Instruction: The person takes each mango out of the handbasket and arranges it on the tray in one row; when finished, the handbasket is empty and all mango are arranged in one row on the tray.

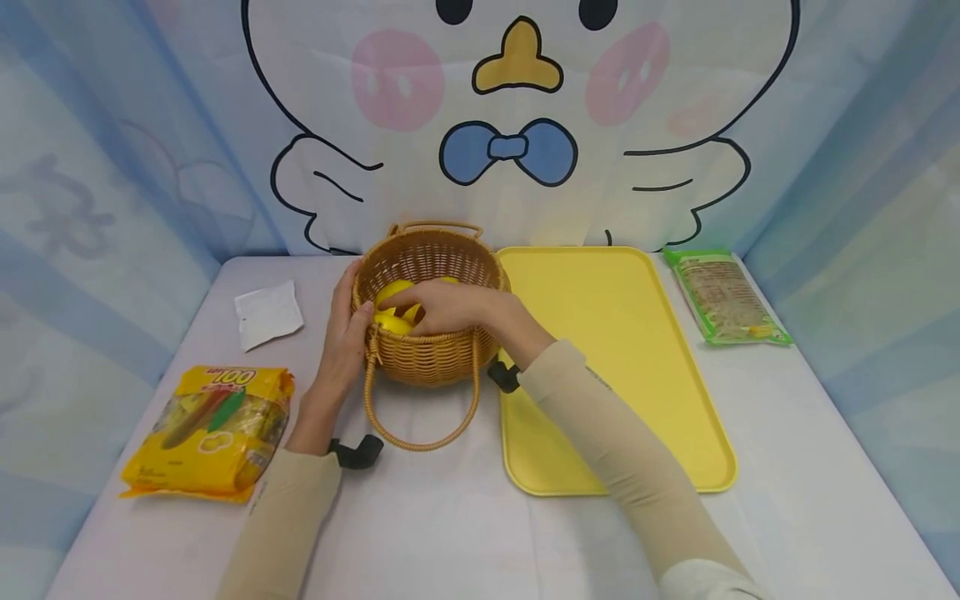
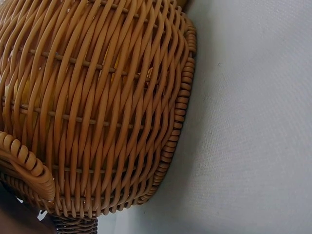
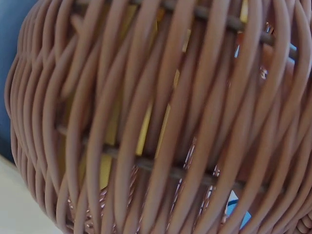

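Note:
A round wicker basket (image 1: 423, 358) stands at the back middle of the table, several yellow lemons (image 1: 393, 323) inside it. My left hand (image 1: 343, 342) grips the basket's left rim, thumb over the edge. From the right, my right hand (image 1: 453, 306) reaches over the rim into the basket. Its fingers curl down around a lemon near the front left of the basket, partly covering the fruit. Wicker weave (image 2: 97, 97) fills much of the left wrist view. Close-up weave (image 3: 161, 117) in the right wrist view hides the right hand's fingers.
A yellow tray (image 1: 600, 333) lies right of the basket, under the right forearm. One basket handle (image 1: 423, 447) hangs forward onto the table. At the left are a yellow snack bag (image 1: 213, 429) and a white packet (image 1: 268, 314); a green-edged package (image 1: 726, 298) lies far right.

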Demonstrator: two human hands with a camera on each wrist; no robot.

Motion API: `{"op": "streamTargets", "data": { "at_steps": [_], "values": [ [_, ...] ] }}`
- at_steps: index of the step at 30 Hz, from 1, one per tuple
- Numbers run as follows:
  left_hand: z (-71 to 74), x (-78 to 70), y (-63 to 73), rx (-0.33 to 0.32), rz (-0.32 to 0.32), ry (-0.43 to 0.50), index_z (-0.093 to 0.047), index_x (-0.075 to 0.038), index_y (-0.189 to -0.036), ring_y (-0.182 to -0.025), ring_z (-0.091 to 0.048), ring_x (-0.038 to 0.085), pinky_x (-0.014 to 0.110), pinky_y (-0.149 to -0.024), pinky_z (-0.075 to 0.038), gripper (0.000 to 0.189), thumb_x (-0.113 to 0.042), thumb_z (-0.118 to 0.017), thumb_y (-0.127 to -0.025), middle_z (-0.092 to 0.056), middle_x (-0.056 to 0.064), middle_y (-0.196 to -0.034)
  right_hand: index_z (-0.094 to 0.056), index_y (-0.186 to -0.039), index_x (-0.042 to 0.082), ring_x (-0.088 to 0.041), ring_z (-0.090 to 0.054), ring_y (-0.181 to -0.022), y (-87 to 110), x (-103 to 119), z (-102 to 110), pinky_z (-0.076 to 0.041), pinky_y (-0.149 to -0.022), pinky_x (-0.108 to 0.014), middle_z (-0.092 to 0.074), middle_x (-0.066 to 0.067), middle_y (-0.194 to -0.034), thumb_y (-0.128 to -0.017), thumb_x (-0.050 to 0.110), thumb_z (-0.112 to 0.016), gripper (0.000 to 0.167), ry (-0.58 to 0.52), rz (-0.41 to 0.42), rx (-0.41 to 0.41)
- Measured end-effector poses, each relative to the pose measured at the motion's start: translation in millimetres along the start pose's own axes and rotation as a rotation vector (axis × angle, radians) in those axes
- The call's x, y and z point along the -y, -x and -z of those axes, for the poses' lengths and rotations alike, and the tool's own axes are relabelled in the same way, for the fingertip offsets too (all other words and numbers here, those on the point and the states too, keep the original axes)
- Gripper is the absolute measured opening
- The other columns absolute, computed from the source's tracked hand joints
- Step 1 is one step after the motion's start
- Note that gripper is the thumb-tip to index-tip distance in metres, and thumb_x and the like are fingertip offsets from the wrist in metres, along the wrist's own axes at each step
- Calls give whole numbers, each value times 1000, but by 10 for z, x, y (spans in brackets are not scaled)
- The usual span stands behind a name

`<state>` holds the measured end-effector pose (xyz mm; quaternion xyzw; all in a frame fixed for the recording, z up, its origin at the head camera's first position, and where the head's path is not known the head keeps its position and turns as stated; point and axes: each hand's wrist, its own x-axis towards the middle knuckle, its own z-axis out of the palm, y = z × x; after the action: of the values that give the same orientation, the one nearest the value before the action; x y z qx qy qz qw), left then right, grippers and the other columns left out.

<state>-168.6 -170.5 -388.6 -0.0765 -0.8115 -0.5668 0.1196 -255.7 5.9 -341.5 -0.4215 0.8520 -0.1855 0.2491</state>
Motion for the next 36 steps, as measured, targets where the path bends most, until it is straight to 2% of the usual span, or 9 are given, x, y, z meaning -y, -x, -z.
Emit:
{"op": "streamTargets", "data": {
  "at_steps": [12, 18, 21, 29, 36],
  "values": [
    [2, 18, 5, -12, -2, 16, -18, -12, -160, -154, -16, 26, 52, -125, -16, 62, -15, -36, -101, -17, 7, -167, -45, -150, 24, -14, -52, -129, -63, 20, -6, -44, -109, -29, -54, 1, -145, -97, 15, -58, 56, -81, -12, 89],
    [-3, 18, 7, -7, 5, 5, -17, -14, -160, -154, -16, 25, 52, -125, -15, 62, -16, -36, -101, -16, 6, -167, -44, -151, 26, -14, -49, -126, -61, 15, -5, -41, -111, -31, -51, 3, -148, -95, 10, -55, 59, -61, -37, 132],
    [-7, 7, 6, -5, 9, 4, -17, -14, -160, -154, -16, 26, 52, -125, -15, 62, -16, -36, -101, -16, 6, -167, -44, -150, 28, -13, -48, -125, -53, 16, 0, -41, -110, -32, -51, 3, -148, -95, 12, -54, 58, -48, -46, 137],
    [-2, 2, 10, -2, -4, 20, -17, -15, -160, -154, -16, 25, 51, -125, -16, 62, -15, -36, -102, -16, 6, -167, -51, -143, 25, -14, -53, -116, -41, -3, 9, -44, -105, -31, -58, 3, -136, -93, 34, -63, 52, -65, -40, 67],
    [2, 17, 4, 2, 2, 11, -16, -14, -160, -154, -15, 25, 51, -125, -14, 63, -17, -36, -101, -16, 5, -167, -45, -148, 24, -16, -55, -106, -4, -35, 21, -48, -91, -30, -56, 2, -138, -82, 23, -65, 69, -86, -35, -48]
  ]
}}
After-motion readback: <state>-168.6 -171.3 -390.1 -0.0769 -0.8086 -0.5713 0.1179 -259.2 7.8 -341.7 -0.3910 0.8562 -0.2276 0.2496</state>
